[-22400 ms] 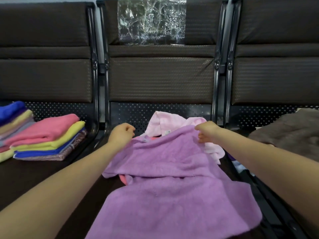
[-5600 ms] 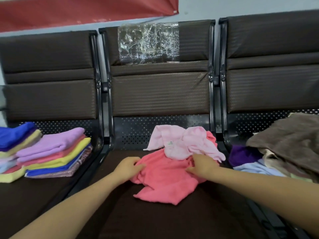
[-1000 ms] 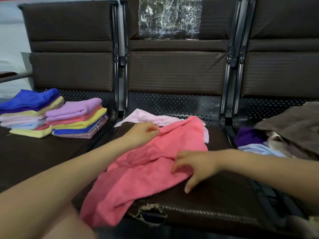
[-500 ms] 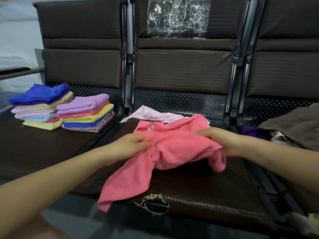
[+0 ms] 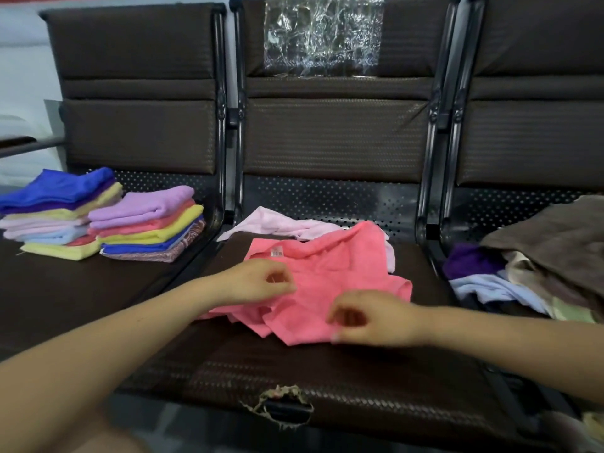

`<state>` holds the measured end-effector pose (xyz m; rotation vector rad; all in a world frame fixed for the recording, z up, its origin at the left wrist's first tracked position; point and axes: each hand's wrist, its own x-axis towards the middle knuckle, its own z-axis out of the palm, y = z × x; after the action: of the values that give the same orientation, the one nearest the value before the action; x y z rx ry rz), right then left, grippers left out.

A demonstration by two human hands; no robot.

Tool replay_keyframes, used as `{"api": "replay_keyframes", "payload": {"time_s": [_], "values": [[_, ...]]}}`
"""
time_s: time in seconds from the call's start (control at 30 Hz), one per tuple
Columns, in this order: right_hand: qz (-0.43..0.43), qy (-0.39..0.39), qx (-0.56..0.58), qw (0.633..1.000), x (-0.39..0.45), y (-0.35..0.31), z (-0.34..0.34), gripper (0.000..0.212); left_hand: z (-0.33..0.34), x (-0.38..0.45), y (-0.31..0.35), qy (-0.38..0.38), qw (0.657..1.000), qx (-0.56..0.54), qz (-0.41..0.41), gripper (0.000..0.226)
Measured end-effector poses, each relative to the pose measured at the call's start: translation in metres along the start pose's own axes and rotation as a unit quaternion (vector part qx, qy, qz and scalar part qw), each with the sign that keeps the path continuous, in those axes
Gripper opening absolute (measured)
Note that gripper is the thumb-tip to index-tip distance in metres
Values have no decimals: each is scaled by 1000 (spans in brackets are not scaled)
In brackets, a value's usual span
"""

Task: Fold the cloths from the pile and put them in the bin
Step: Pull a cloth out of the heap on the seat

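Compared with half a second ago, the left hand point(image 5: 261, 282) and right hand point(image 5: 369, 318) have dropped lower and come closer together at frame centre, and the pink cloth point(image 5: 327, 282) now lies rumpled on the middle seat point(image 5: 327, 387) instead of hanging lifted between them. Both hands sit on its near part with fingers curled; motion blur hides whether they pinch it. A pale pink cloth point(image 5: 277, 223) lies behind, folded stacks point(image 5: 108, 220) at left, the unfolded pile point(image 5: 539, 266) at right.
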<state>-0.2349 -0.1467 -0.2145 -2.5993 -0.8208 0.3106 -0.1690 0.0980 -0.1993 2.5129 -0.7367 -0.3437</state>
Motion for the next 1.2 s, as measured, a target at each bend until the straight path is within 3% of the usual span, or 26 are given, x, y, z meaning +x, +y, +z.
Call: {"api": "replay_keyframes", "payload": {"time_s": [0.07,0.23,0.3,0.37,0.47,0.57,0.63,0.73,0.77,0.83,0.9,1.1,1.2], "values": [[-30,9,-44,999,1,-2,21,49,-1,-6,-6,-37,999,-10,16,16],[-30,60,-30,997,16,-5,28,21,-11,-24,-32,-102,994,33,35,39],[-19,46,29,998,22,0,26,11,-14,-27,-44,-72,996,25,36,44],[19,45,137,989,26,4,22,15,-15,-31,-52,-40,999,-8,27,47],[75,83,302,947,31,7,13,21,-16,-31,-51,31,995,-94,13,62],[147,148,404,890,41,10,0,22,-16,-27,-47,119,964,-237,2,64],[185,187,369,892,45,15,-11,20,-15,-19,-38,154,942,-299,-7,48],[170,181,145,958,43,18,-17,18,-8,-5,-16,173,935,-309,-6,26],[150,175,135,964,43,16,-15,16,-6,0,-9,169,947,-275,6,28],[123,157,188,962,45,6,-9,34,-3,9,6,138,971,-192,43,38],[91,131,199,967,53,-4,-3,46,-1,14,16,109,984,-123,73,30],[21,163,140,976,72,-6,8,29,-10,18,17,126,985,-38,112,29],[28,185,136,973,75,-3,-5,44,-22,15,-4,141,986,3,85,26]]}}
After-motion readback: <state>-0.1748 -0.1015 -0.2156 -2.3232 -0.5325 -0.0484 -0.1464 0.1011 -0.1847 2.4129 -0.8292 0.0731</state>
